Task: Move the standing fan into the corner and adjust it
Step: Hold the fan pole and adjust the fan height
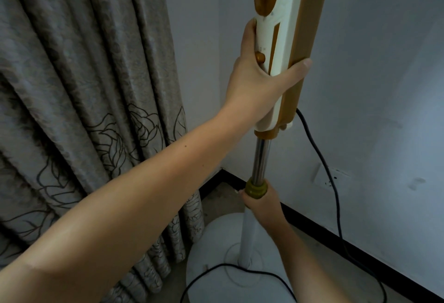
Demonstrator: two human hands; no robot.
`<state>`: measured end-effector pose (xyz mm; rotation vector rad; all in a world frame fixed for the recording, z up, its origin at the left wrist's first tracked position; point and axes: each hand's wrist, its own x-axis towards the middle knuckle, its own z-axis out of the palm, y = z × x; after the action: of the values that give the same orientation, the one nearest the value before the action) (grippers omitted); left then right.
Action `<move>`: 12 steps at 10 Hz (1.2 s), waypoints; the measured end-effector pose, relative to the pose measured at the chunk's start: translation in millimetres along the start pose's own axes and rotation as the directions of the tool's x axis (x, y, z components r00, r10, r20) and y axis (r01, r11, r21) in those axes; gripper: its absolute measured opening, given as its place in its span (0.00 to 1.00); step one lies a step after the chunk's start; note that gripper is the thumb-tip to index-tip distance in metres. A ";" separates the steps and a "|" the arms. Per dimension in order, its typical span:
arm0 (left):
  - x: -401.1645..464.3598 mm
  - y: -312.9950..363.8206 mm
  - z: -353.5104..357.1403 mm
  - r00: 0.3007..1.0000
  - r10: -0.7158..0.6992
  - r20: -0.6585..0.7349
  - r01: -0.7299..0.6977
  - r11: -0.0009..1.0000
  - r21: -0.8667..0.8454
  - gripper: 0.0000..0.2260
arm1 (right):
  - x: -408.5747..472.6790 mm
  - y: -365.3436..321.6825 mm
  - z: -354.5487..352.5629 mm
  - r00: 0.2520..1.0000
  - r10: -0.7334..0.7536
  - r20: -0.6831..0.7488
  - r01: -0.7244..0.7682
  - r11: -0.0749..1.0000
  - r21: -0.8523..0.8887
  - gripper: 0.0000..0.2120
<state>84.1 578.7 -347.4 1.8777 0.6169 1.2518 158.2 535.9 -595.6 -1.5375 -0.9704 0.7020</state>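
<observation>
a: in the room corner, right of centre frame, where's the standing fan (276, 67)?

b: upright there, its round white base (211, 250) on the floor near the black skirting (336, 228); the patterned curtain (84, 98) fills the left of the frame.

a: any containers?

b: none that i can see.

a: and the hands?

b: the left hand (259, 79) is clenched around the cream and tan control column, thumb across its right edge, forearm reaching up from the lower left. the right hand (262, 203) is closed on the olive collar (256, 188), just under the chrome pole (260, 158), arm coming up from the bottom edge.

a: the cord?

b: the black cable (334, 182) hangs down the right wall, past a wall socket (330, 177), and loops over the base.
</observation>
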 end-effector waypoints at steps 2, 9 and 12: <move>2.6 -2.3 -1.4 1.000 -0.011 0.004 0.011 1.000 -0.026 0.42 | -1.9 1.5 12.0 0.991 0.028 -0.129 -0.026 1.000 0.018 0.13; -5.3 -2.4 9.0 1.000 -0.016 0.016 0.017 0.999 -0.047 0.42 | -28.6 -43.5 -26.5 0.968 0.245 0.044 -0.213 0.908 -0.359 0.08; -42.0 -24.7 6.6 0.989 -0.144 -0.019 0.143 0.989 -0.035 0.49 | -34.7 -214.4 -148.3 0.996 0.023 0.084 0.012 0.916 -0.401 0.10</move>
<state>74.1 559.5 -391.5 1.7623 0.7248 1.1827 224.2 439.7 -359.9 -1.8784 -1.2329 0.6010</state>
